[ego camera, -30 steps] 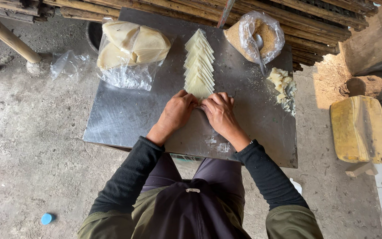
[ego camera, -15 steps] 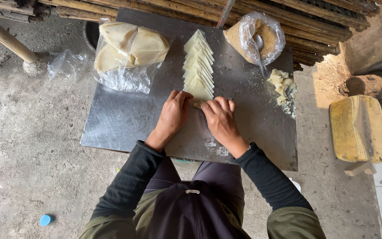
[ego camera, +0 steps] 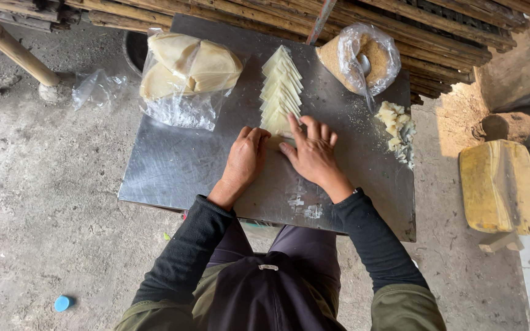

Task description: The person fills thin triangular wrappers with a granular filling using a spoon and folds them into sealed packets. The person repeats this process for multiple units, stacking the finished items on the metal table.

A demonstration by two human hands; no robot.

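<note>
Nearest the camera, two dark sleeves reach out over a flat metal table [ego camera: 173,168] that stands on a rough concrete floor. The left hand [ego camera: 245,160] lies palm down on the metal, fingers together and nearly flat, its tips at the near end of a row of pale triangular wrappers [ego camera: 280,92]. The right hand [ego camera: 313,150] lies just beside it, fingers spread and stretched forward, the fingertips resting on the nearest wrapper of the row; neither hand is closed around anything, though whether a loose sheet is pinched beneath the palms cannot be told from this angle. The wrappers overlap one another in a line that runs from the hands toward the far edge of the table. To the right of the row, near the table's right side, sits a small heap of pale crumbled filling [ego camera: 397,125]. Farther back on the left, a clear plastic bag [ego camera: 188,76] holds folded stacks of the same pale sheets. At the far right corner, an open plastic bag of brownish crumbs [ego camera: 363,55] has a spoon [ego camera: 363,70] standing in it.
</note>
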